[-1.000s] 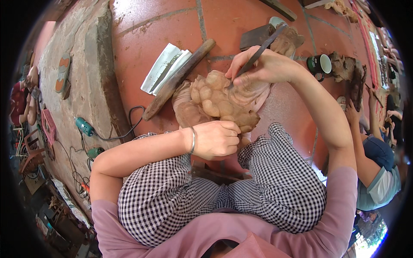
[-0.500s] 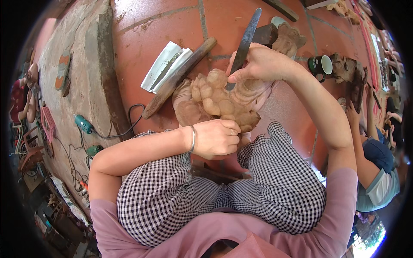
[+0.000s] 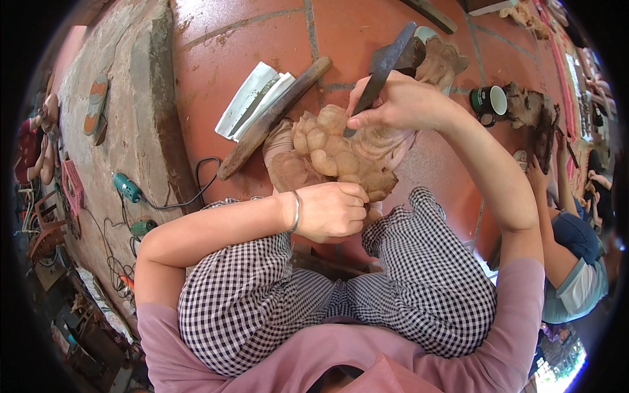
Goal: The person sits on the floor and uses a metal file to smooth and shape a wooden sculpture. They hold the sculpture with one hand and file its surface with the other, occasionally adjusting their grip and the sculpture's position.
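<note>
Lightly guide the metal blade (image 3: 385, 65) pinched in the right hand (image 3: 401, 103), with the left hand (image 3: 331, 211) (curled, its grip hidden) best bracing the carving (image 3: 329, 149) between them.

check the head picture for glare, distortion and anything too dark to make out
Head view: pale glare on the tiled floor toward the top; blown-out bright patch at lower right; stone ledge bowed by the fisheye; lower-left clutter dim; carving and right hand fairly clear.

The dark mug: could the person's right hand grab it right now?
Probably not straight away: the right hand is closed around a flat metal tool, though the dark mug looks close by.
</note>
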Tool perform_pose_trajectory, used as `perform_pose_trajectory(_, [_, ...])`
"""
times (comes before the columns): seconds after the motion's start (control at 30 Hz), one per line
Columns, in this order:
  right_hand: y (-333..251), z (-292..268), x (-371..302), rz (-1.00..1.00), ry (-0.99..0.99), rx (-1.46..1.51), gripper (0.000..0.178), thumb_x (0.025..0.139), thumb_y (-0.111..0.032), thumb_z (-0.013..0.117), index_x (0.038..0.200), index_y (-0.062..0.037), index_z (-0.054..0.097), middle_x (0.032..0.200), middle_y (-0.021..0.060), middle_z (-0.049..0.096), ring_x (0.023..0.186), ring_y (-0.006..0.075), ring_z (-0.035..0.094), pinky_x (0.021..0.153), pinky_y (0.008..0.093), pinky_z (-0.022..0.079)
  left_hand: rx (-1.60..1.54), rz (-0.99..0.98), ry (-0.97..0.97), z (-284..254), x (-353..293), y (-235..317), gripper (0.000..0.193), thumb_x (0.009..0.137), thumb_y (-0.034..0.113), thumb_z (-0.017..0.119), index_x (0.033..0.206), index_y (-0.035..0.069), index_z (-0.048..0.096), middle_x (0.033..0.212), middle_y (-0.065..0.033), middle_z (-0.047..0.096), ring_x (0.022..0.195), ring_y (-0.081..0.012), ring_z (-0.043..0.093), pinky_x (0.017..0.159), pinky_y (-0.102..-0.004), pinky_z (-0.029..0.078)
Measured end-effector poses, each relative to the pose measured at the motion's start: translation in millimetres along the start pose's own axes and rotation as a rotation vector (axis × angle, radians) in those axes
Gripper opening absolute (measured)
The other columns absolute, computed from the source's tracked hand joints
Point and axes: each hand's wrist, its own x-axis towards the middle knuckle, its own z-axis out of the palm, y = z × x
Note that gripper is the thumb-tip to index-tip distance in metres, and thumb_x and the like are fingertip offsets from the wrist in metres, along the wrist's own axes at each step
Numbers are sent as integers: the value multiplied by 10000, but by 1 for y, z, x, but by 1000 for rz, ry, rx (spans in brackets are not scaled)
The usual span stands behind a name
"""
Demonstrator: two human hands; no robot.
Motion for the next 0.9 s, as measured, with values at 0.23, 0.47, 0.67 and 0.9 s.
perform_pose_trajectory(0.23, [3, -3, -1, 3, -2, 95, 268, 785, -273, 800, 903, -45, 722, 810, 22, 665, 773, 152, 577, 740, 300, 474, 5, 6, 42, 0, 1, 0, 271, 631, 237, 702, 816, 52, 633, 857, -56, 605, 898, -220, 629, 969, -368, 467])
perform_pose_trajectory(0.47, [6, 0, -4, -41, 12, 117, 261, 789, -260, 796, 931, -52, 726, 817, 29, 671, 776, 151, 583, 722, 307, 472, 4, 15, 52, 1, 2, -1, 268, 631, 239, 709, 812, 57, 630, 859, -54, 605, 900, -219, 628, 968, -367, 467])
perform_pose_trajectory(0.67, [0, 1, -9, -74, 40, 21, 230, 795, -240, 787, 933, -66, 727, 801, 38, 661, 766, 154, 577, 711, 300, 467, 16, 13, 58, 3, 0, -1, 253, 635, 236, 709, 800, 61, 631, 863, -51, 608, 902, -218, 628, 969, -362, 468])
perform_pose_trajectory(0.9, [-1, 3, -11, -73, 87, 31, 212, 804, -210, 770, 906, -37, 701, 754, 67, 650, 714, 182, 574, 679, 327, 471, 26, 11, 49, 1, 0, -2, 233, 654, 236, 706, 786, 63, 621, 850, -54, 607, 903, -219, 630, 968, -362, 468])
